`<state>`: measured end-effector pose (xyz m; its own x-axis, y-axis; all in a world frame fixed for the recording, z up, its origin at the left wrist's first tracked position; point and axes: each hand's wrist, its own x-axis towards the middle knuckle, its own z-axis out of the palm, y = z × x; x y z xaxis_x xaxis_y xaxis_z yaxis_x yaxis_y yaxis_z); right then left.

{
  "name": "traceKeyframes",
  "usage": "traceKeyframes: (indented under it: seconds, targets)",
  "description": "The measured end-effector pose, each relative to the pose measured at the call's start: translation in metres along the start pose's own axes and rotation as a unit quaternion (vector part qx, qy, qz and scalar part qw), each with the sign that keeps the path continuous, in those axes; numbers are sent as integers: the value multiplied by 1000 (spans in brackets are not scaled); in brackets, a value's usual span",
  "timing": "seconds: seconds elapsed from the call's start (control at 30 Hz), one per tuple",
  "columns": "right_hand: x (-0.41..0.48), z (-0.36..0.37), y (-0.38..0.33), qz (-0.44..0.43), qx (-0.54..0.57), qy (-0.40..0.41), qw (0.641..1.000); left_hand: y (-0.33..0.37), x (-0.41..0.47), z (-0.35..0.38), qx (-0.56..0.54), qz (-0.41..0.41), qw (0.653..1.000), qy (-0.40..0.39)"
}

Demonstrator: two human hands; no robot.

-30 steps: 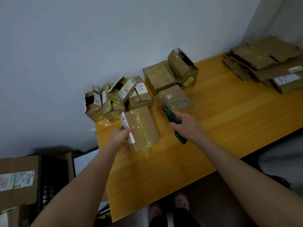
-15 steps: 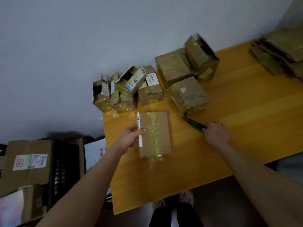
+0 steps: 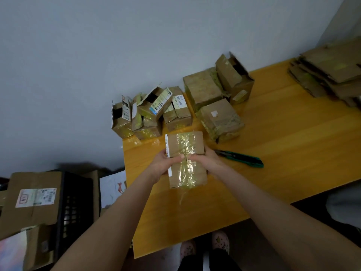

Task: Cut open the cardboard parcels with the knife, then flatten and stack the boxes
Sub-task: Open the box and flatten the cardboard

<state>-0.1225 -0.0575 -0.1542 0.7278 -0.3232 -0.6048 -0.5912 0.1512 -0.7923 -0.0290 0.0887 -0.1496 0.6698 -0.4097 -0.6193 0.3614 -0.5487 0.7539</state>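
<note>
**parcel gripped on both sides, knife parked just to the right**

big smooth yellow wood desk [image 3: 273, 173] under everything. far right corner: stack of flattened boxes [image 3: 332, 73], brown and creased. back by the wall: cluster of small taped parcels [image 3: 220, 118], a few flaps already popped.

front and centre, on the desk or just over it (hard to tell): the current parcel [image 3: 195, 177]. oblong brown cardboard, long axis running away from the body.

left hand [image 3: 162, 167] and right hand [image 3: 211, 163] clamped on its opposite long sides, fingers [image 3: 176, 157] curled over the top near the middle.

green-handled knife [image 3: 240, 158] lying loose just beside the right hand, dark tip toward the parcel. right hand clearly nearer for the pickup.

glossy crinkled yellowish tape [image 3: 185, 143] down the parcel's length, white label strip [image 3: 167, 145] on its left edge. probably a lengthwise slit along the tape next.
</note>
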Motion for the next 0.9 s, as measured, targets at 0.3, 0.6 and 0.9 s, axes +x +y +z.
traceKeyframes:
  seconds: [0.3, 0.6, 0.9]
  targets:
    - [-5, -9, 3, -15, -20, 70, 997, 10, -5, 8, 23, 20, 997, 72]
    - [-14, -1, -14, -39, -278, 191, 941, 27, -14, 24, 270, 67, 952, 126]
    - [-24, -2, -21, 8, -362, 164, 918, 41, -29, 22, 389, 112, 901, 153]
